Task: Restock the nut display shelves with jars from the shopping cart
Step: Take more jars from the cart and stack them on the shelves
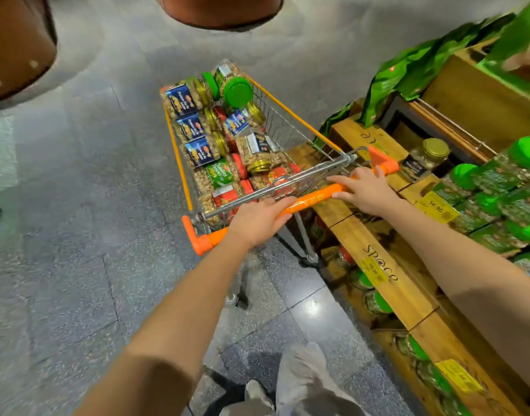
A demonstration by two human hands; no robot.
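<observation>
Head view looks down on a wire shopping cart (283, 127) with orange trim, standing on a grey tiled floor (77, 205) just left of the wooden display shelves (386, 283). The left hand (257, 220) is clamped on the orange handle (311, 201), fingers curled over the bar and thumb tucked beneath it. The right hand (365, 190) lies farther right on the same bar with fingers spread and stretched forward, resting on it rather than wrapped around it.

Nut jars (245, 163) fill the cart, most lying on their sides. 3 blue-labelled jars (191, 127) sit in a row along its left side, 2 green-lidded jars (236, 88) are at the far end, and red-lidded jars (227, 199) are packed at the near end by the handle.

On the shelves, a single gold-lidded jar (426, 157) stands just beyond the right end of the handle. Blurred rows of green-capped jars (498, 187) crowd the right edge. Yellow price tags (436, 207) are fixed to the shelf fronts, and more jars show on the lower tiers. Green bags (408, 70) hang over the far end of the shelving. A grey trouser leg (302, 385) shows at the bottom.
</observation>
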